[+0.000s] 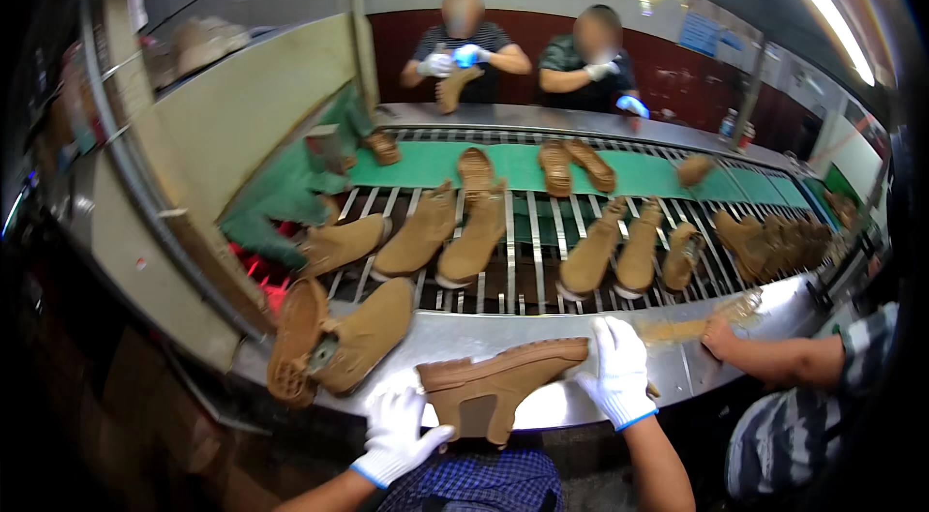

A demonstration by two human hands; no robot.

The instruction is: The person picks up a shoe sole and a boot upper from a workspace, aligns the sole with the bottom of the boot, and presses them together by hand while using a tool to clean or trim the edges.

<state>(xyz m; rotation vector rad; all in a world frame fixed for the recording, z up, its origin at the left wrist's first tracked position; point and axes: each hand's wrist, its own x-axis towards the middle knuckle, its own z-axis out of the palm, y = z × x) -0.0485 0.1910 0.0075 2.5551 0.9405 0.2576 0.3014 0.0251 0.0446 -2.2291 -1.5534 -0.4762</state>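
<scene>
A tan ankle boot with a thick brown sole is turned sole up at the metal ledge in front of me, its heel to the left and toe to the right. My left hand, in a white knit glove, is by the heel with fingers spread and thumb toward the boot. Near the toe, my right hand, gloved the same way, has its fingers stretched upward. Neither hand visibly grips the boot. Left of it, another tan boot leans on the ledge beside a boot with its brown sole showing.
Beyond the metal ledge, a slatted conveyor carries several tan boots. Brown-soled boots lie on a green belt behind it. Two people work across the line; a person's arm rests at the right. A beige panel stands left.
</scene>
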